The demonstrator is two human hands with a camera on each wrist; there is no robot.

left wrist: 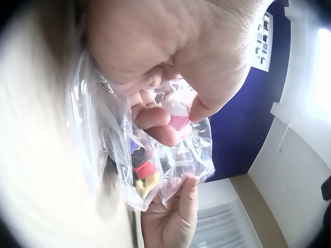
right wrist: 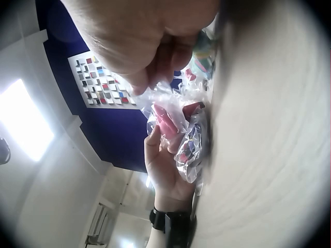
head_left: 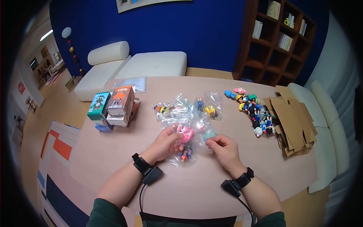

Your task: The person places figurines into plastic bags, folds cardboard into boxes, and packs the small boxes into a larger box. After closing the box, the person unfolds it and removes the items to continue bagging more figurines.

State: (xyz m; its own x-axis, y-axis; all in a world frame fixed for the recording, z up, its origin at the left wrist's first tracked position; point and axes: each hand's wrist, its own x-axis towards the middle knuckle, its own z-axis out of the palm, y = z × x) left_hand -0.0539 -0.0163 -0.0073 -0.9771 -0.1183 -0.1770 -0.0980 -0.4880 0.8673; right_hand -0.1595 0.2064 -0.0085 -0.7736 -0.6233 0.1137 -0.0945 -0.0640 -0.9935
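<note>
My left hand holds a pink toy figure that sits inside a clear plastic bag, thumb on one side and fingers on the other. To its right, my right hand pinches the edge of that bag between thumb and fingertips. Just below the left fingers lies a bagged figure in red, dark and yellow. Beyond the hands are more bagged figures: a black-and-yellow one, a slim dark-blue one and a yellow one.
Stacked toy boxes stand at the left, with flat clear bags behind them. A heap of unbagged figures lies at the right, beside flattened brown cardboard. White seats border the table's far side.
</note>
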